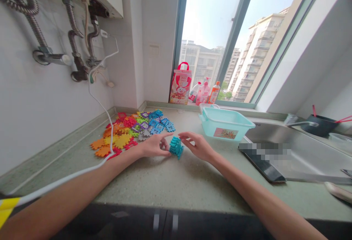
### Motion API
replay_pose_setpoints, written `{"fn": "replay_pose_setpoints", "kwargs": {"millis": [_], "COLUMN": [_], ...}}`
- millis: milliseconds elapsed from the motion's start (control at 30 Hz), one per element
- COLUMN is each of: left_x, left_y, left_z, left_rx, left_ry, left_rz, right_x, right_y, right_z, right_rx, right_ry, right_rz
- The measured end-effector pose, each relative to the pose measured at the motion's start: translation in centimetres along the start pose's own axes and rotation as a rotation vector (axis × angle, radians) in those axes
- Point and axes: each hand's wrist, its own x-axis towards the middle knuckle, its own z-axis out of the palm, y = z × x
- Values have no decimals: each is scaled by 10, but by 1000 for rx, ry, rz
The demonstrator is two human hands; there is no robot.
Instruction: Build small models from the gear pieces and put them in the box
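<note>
A small stack of teal interlocking plastic tiles stands on the green-grey countertop, held between both hands. My left hand grips its left side with thumb below and forefinger stretched over the top. My right hand touches its right side with curled fingers. Behind my left hand lies a heap of loose tiles in orange, yellow, red, green, purple and blue.
A teal plastic tub stands behind my right hand. A dark phone lies at the sink's edge. A white cable hangs from the wall across the counter. A red bag and bottles stand on the window sill.
</note>
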Motion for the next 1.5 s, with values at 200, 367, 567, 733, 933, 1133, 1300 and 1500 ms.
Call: {"fn": "replay_pose_setpoints", "kwargs": {"millis": [200, 367, 567, 733, 933, 1133, 1300, 1500], "left_x": [0, 3, 6, 4, 1, 2, 2, 4], "left_y": [2, 3, 1, 3, -6, -1, -1, 1], "left_z": [1, 2, 5, 0, -9, -1, 0, 4], "left_rx": [-119, -153, -104, -25, 224, 248, 224, 212], "left_ry": [-21, -30, 0, -30, 7, 107, 109, 82], "left_rz": [-19, -55, -62, -27, 60, 99, 121, 86], "right_x": [-7, -7, -4, -4, -5, -6, -7, -7], "right_y": [1, 3, -4, -9, -32, -33, -28, -31], "right_z": [-3, 1, 5, -2, -24, -18, -12, 0], "right_rx": [-171, -222, -168, -176, -396, -370, -383, -490], "right_ry": [-25, -93, -112, -93, -213, -298, -316, -246], "right_rz": [104, 148, 146, 121, 244, 207, 138, 126]}}
